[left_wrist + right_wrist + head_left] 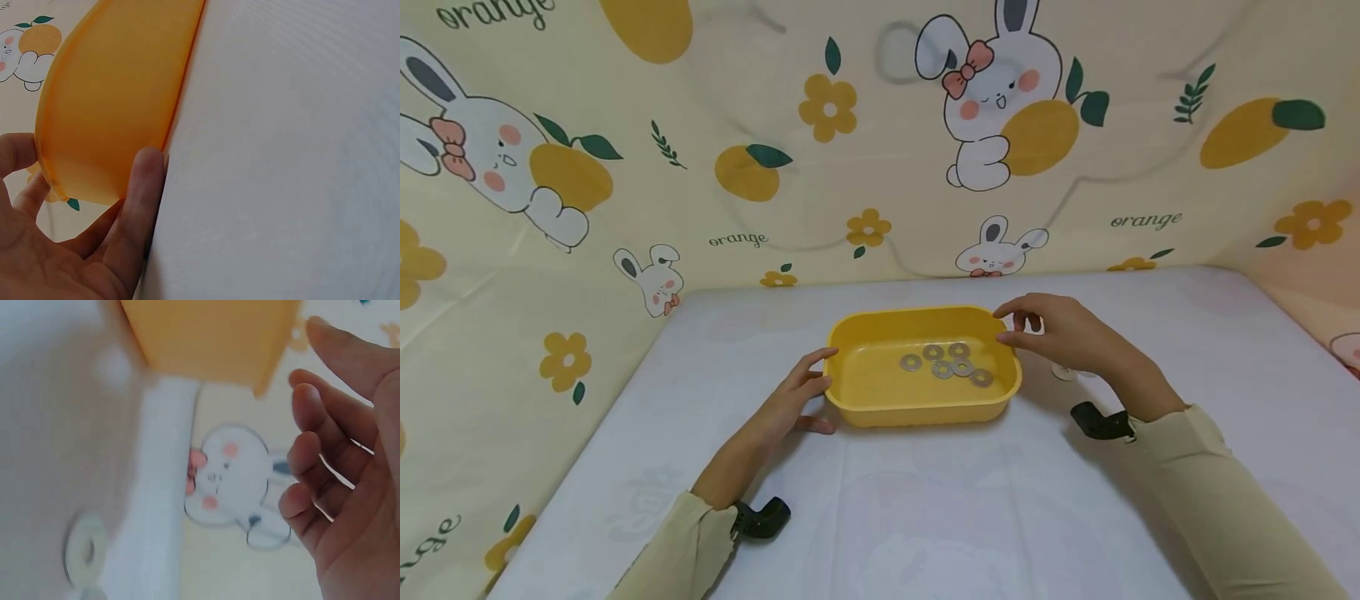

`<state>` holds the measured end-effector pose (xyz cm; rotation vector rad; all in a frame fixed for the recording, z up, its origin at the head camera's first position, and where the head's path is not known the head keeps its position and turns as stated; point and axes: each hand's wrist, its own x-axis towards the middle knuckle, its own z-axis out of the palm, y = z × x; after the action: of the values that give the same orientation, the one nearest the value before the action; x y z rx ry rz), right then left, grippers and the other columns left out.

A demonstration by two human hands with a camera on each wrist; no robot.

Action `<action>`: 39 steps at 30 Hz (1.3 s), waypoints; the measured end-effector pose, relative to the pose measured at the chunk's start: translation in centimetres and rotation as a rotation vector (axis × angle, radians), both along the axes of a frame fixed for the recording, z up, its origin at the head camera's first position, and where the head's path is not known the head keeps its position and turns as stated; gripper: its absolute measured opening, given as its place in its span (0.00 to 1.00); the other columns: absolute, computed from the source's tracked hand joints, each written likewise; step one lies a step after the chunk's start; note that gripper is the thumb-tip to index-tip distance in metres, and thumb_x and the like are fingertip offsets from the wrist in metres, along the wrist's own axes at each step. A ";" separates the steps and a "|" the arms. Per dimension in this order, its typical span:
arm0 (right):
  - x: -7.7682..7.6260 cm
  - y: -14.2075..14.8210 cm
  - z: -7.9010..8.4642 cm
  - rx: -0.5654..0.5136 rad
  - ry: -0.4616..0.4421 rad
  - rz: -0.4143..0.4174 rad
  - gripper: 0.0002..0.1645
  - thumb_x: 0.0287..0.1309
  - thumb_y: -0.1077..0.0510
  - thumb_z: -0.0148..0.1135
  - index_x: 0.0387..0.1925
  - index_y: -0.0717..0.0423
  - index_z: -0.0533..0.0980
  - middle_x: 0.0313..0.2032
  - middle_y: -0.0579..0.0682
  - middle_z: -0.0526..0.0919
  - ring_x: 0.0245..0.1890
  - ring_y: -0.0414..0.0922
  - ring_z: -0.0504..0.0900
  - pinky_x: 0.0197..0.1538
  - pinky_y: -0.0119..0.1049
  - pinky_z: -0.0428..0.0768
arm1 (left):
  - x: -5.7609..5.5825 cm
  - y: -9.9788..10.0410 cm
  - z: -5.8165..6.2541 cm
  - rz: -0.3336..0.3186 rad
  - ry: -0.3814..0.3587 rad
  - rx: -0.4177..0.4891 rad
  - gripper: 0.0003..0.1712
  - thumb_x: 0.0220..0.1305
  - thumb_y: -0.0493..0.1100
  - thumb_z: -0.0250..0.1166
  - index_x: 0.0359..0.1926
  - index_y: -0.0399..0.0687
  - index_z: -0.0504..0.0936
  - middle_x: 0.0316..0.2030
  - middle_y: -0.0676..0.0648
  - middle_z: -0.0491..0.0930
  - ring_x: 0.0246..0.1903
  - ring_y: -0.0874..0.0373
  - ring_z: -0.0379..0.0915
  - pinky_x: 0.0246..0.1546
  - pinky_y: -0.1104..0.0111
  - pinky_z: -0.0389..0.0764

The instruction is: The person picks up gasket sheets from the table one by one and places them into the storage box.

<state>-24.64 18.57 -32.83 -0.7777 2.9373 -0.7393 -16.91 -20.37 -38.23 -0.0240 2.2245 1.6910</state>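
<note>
A yellow plastic basin (917, 415) stands on the white-covered table, with several flat metal washers (904, 363) lying on its floor toward the right. My left hand (786, 407) is at the basin's left end. Its fingertips touch the rim, and the left wrist view shows the thumb (145, 187) low along the outer wall. Over the right end of the basin hovers my right hand (1066, 332), fingertips beside the rim. In the right wrist view its fingers (306, 453) are loosely bent, with nothing between them and the thumb.
Right of the basin, partly hidden below my right hand, washers (1063, 374) lie on the table (925, 508). Behind and to the left rises a cream cloth (880, 167) printed with rabbits and oranges. Dark camera mounts (762, 519) sit at both wrists.
</note>
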 end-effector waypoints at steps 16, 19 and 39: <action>-1.7 5.7 -1.4 0.113 -0.254 -0.068 0.28 0.56 0.43 0.71 0.54 0.50 0.79 0.40 0.48 0.79 0.38 0.45 0.73 0.36 0.34 0.74 | 0.0 -0.1 -0.1 -0.003 0.002 -0.003 0.27 0.76 0.53 0.48 0.72 0.76 0.58 0.68 0.44 0.60 0.58 0.45 0.70 0.43 0.64 0.87; -1.8 6.3 -1.8 0.141 -0.326 -0.057 0.28 0.54 0.43 0.72 0.54 0.48 0.79 0.44 0.50 0.79 0.41 0.47 0.74 0.39 0.35 0.74 | 0.0 -0.1 -0.1 -0.001 0.003 -0.002 0.27 0.76 0.54 0.48 0.72 0.76 0.59 0.68 0.44 0.60 0.57 0.45 0.71 0.43 0.64 0.87; -2.5 6.6 -3.0 0.192 -0.357 -0.098 0.24 0.52 0.45 0.74 0.46 0.55 0.81 0.42 0.53 0.80 0.41 0.48 0.74 0.41 0.35 0.77 | 0.0 -0.1 -0.1 -0.002 0.003 0.000 0.27 0.76 0.53 0.48 0.73 0.74 0.59 0.67 0.43 0.60 0.59 0.44 0.69 0.43 0.64 0.87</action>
<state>-27.11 25.13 -35.86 -0.4373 2.6829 -0.5243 -16.87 -20.47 -38.35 -0.0200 2.2256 1.6915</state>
